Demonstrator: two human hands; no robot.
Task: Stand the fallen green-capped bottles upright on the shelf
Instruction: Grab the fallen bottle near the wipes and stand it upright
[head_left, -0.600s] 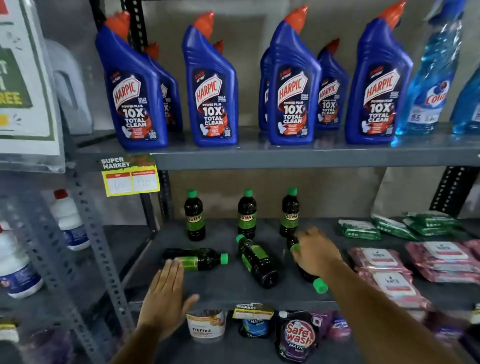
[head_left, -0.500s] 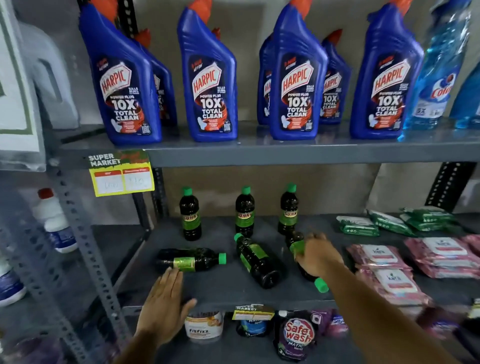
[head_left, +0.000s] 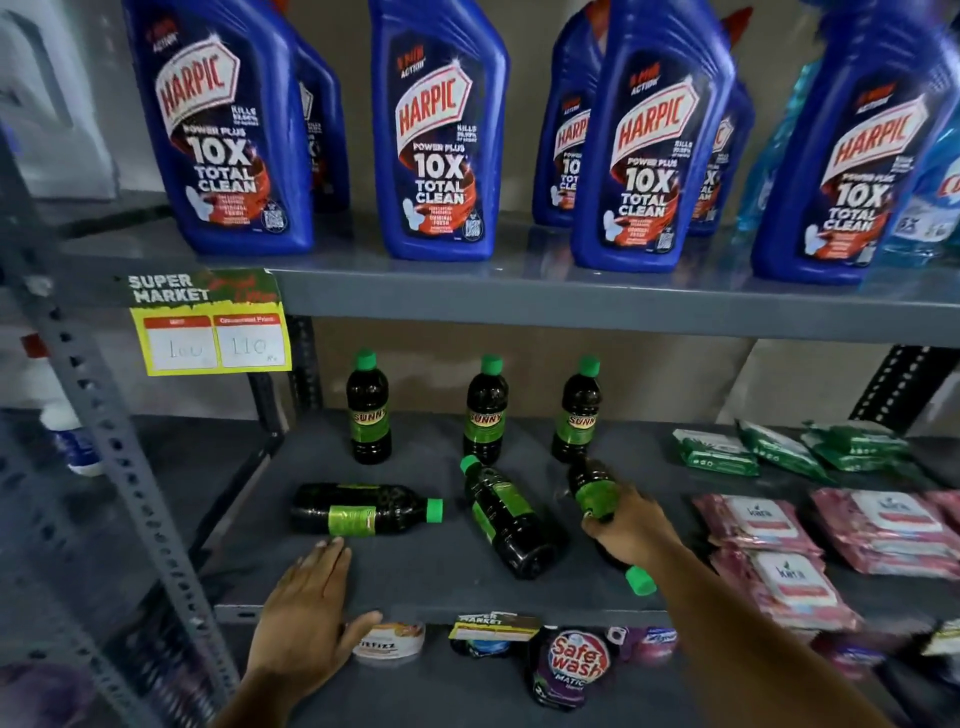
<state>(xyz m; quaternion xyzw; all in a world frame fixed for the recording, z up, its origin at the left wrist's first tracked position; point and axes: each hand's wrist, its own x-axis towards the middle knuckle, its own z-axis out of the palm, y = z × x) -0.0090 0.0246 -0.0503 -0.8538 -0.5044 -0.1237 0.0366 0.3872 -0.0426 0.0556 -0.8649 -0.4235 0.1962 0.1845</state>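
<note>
Three dark green-capped bottles stand upright at the back of the grey shelf (head_left: 426, 582): left (head_left: 370, 410), middle (head_left: 485, 413), right (head_left: 577, 413). Three more lie fallen in front of them. The left fallen bottle (head_left: 363, 509) points its cap to the right. The middle fallen bottle (head_left: 506, 517) has its cap toward the back. My right hand (head_left: 631, 527) is closed around the right fallen bottle (head_left: 595, 488), whose cap (head_left: 640, 580) points toward me. My left hand (head_left: 309, 613) rests flat and open on the shelf's front edge, just below the left fallen bottle.
Blue toilet cleaner bottles (head_left: 441, 135) fill the shelf above. Green wipe packs (head_left: 717, 452) and pink wipe packs (head_left: 769, 525) lie to the right. A perforated metal upright (head_left: 104, 441) stands on the left. Pouches and tubs (head_left: 571, 665) sit on the shelf below.
My right hand has closed around the right fallen bottle. The view has moved closer to the shelf. My left hand stays on the front edge.
</note>
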